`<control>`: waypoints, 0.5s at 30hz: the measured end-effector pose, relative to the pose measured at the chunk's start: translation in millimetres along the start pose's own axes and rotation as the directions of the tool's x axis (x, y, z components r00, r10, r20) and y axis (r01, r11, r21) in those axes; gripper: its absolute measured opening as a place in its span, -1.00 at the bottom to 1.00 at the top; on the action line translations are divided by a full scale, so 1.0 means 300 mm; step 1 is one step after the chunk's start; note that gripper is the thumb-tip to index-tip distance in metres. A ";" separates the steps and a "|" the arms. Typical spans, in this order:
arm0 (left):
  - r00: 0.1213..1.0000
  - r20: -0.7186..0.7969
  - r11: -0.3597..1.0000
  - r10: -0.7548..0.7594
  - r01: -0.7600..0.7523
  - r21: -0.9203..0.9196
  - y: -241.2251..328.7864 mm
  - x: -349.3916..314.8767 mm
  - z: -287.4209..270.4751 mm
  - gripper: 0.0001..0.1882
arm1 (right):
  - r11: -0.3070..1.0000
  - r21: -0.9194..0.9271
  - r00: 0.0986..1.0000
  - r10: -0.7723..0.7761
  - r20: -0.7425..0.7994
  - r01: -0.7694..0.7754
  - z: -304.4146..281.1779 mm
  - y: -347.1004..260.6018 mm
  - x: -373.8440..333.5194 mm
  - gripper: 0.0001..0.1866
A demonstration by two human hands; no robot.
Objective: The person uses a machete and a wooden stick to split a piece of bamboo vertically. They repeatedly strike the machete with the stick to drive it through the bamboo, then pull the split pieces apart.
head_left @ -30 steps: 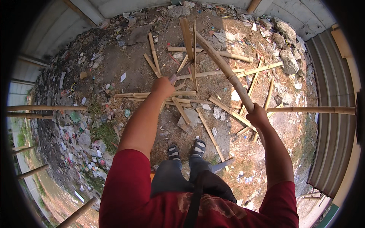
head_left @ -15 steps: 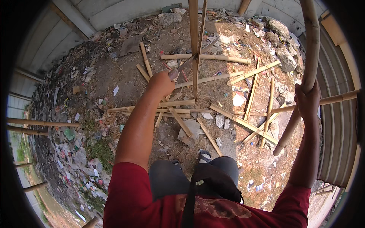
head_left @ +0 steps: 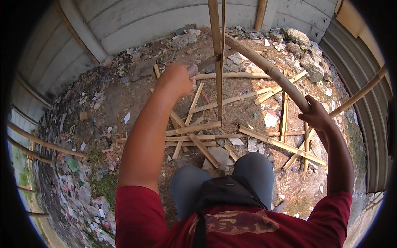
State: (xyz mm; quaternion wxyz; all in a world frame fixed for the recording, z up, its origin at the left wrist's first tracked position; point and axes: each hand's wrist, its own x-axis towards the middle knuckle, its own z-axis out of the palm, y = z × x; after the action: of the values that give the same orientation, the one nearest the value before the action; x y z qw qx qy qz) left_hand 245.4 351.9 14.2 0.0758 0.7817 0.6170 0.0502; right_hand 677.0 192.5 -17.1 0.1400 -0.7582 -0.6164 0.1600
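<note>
My left hand is closed around the handle of a machete. Its blade sits crosswise in an upright bamboo pole, which is split into two strips at the blade. From the right, my right hand grips the lower end of a thick round bamboo stick. That stick slants up and left, its far end beside the split pole and close to the blade tip. Whether the stick touches the blade, I cannot tell.
Several split bamboo pieces lie crossed on the ground before my knees. Rubble stones rest by the far right wall, and litter covers the left ground. A concrete panel wall closes the back; corrugated sheeting stands at right.
My right hand has swung the bamboo stick from near upright at the far right over to the left, toward the blade. My left hand and the machete have shifted slightly.
</note>
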 end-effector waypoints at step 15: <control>1.000 -0.013 0.996 0.016 -0.017 -0.085 0.016 -0.001 0.093 -0.68 | 0.909 0.408 0.884 0.119 -0.451 0.086 -0.168 -0.097 -0.127 -0.43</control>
State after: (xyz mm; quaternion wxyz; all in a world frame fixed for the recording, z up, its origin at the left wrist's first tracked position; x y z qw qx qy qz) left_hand 254.7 348.9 -12.5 0.1049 0.7826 0.6081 0.0820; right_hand 664.7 160.4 43.2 0.4410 -0.7318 -0.5094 0.1021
